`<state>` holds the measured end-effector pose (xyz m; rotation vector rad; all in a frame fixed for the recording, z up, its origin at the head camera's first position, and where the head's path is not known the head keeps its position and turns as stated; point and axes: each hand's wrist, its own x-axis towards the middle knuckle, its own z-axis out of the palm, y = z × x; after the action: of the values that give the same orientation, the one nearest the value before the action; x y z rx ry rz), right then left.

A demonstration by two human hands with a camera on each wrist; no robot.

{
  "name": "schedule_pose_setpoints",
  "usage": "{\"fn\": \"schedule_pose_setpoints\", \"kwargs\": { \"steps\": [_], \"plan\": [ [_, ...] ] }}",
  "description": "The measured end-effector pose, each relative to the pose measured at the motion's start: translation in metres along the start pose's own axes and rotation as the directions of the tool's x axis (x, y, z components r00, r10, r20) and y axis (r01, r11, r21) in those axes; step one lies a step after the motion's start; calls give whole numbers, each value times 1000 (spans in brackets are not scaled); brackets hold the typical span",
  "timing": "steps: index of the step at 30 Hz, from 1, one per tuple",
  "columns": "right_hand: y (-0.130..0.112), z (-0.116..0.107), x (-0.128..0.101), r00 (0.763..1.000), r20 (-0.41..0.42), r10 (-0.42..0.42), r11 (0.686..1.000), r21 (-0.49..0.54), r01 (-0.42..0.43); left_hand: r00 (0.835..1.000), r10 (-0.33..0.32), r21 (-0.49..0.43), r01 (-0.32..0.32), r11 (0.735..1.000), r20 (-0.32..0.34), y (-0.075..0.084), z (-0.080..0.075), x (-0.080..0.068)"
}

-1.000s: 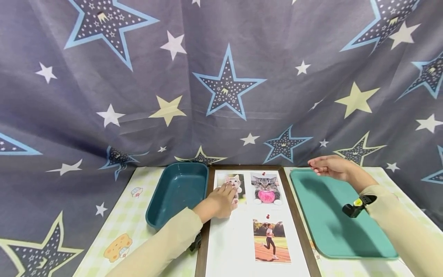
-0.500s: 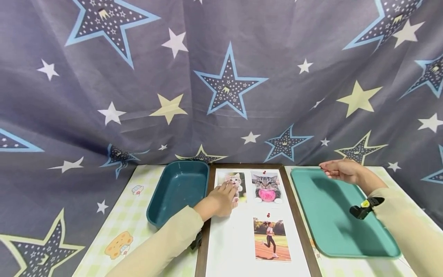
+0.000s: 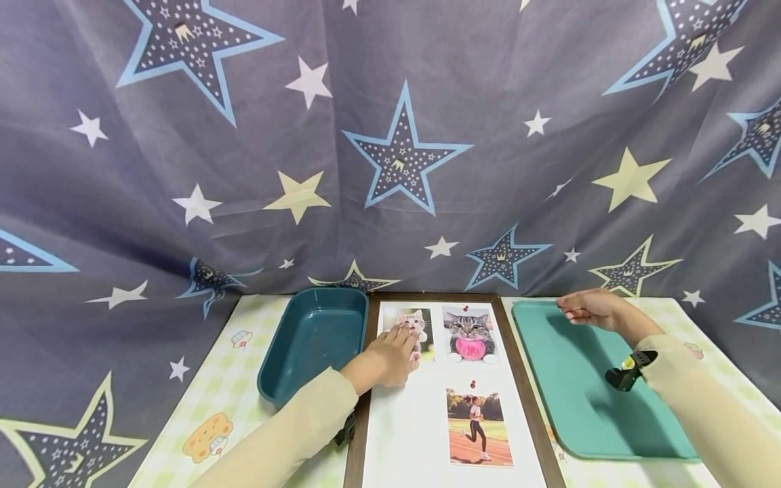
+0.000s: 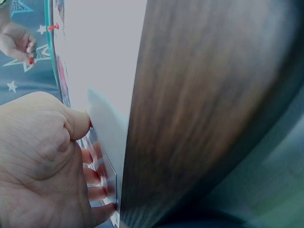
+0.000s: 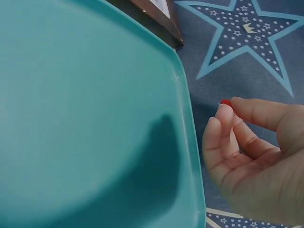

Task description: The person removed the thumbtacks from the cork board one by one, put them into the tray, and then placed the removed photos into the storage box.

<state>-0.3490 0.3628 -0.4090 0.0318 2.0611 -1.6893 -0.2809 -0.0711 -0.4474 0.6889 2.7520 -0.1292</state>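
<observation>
My left hand [image 3: 384,356] rests on a kitten photo [image 3: 421,330], its fingers spread over the print and covering much of it. The photo lies on a white board [image 3: 405,427] with a brown wooden frame. Above the far part of a green tray [image 3: 573,379], my right hand [image 3: 594,310] pinches a red push pin [image 5: 225,102] between thumb and fingertip; its metal point shows in the right wrist view. Beside the kitten photo is a print of a tabby cat with a pink ball [image 3: 470,332], a red pin at its top. Below it, a runner photo [image 3: 478,427] also has a red pin.
A dark teal bin [image 3: 317,335] stands left of the board, near my left forearm. Green checked cloth [image 3: 207,379] covers the table. A grey curtain with stars [image 3: 396,163] hangs right behind the table.
My right hand has shifted a little to the right and slightly lower over the tray, still pinching the pin. My left hand has stayed on the kitten photo.
</observation>
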Motion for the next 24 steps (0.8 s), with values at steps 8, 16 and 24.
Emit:
{"fn": "schedule_pose_setpoints", "kwargs": {
  "steps": [8,16,24],
  "plan": [
    [2,9,7,999,-38,11,998,-62,-14,1000,2,21,-3,1000,10,1,-1,-2],
    [5,12,9,993,-114,5,988,-151,-23,1000,-2,10,2,1000,2,1,-2,-4],
    [11,12,7,988,-155,23,981,-188,-52,1000,-1,-3,1,1000,12,2,-2,-5]
  ]
}}
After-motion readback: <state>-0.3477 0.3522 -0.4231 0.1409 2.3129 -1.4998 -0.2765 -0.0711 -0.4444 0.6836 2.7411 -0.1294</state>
